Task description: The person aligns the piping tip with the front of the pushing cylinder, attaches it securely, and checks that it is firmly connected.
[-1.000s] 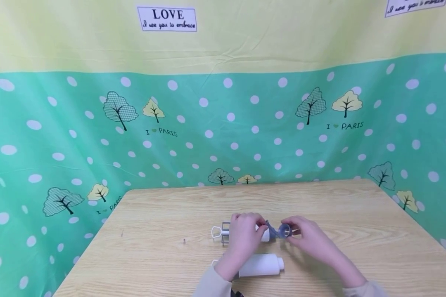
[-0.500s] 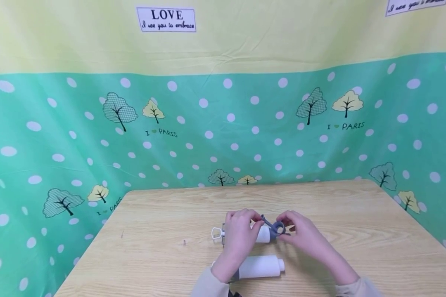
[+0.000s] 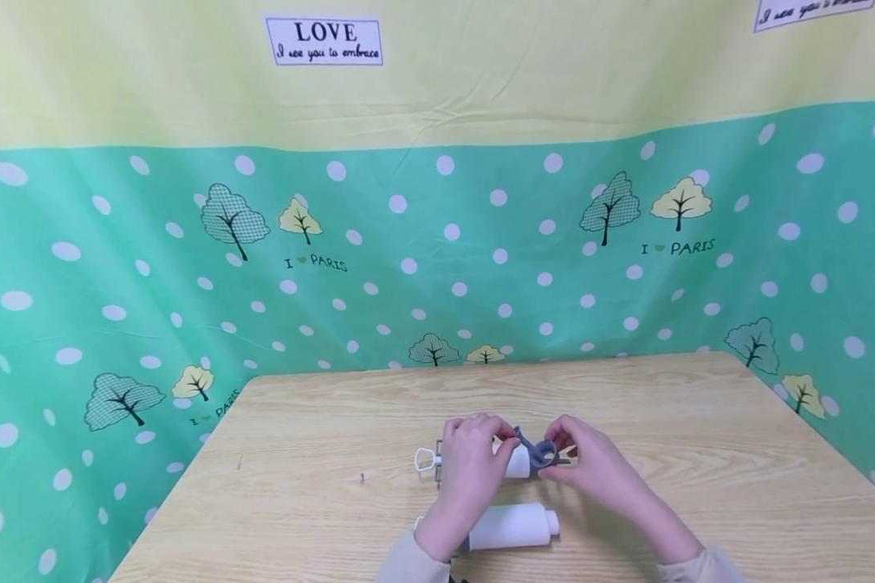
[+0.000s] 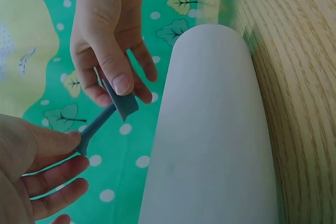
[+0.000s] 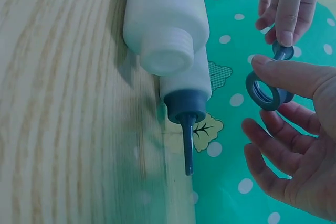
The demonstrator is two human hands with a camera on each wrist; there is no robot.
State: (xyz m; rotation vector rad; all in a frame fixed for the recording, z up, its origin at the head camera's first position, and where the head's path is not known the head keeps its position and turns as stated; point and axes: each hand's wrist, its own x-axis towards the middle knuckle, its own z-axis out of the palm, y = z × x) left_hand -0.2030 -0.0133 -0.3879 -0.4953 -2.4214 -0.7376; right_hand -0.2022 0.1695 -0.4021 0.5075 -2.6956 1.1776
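Observation:
In the head view both hands hold a grey nozzle (image 3: 527,441) with a ring-shaped collar and a thin spout. The left hand (image 3: 474,457) pinches the spout's end between thumb and finger. At the other end, the right hand (image 3: 594,461) pinches the collar (image 5: 281,96), whose inside shows threads in the right wrist view. Below the hands lies a white tube (image 3: 510,526) with a bare threaded neck (image 5: 168,51). Behind it lies a second white tube (image 3: 517,462), partly hidden by the left hand, fitted with its own grey nozzle (image 5: 186,106).
The wooden table (image 3: 321,453) carries both tubes lying on their sides. A white loop handle (image 3: 426,460) sticks out left of the far tube. A patterned green and yellow cloth (image 3: 379,267) hangs behind the table and along its sides.
The right hand has moved a little left, bringing the collar closer to the left hand. The held nozzle now slants down to the right. The tubes have stayed in place.

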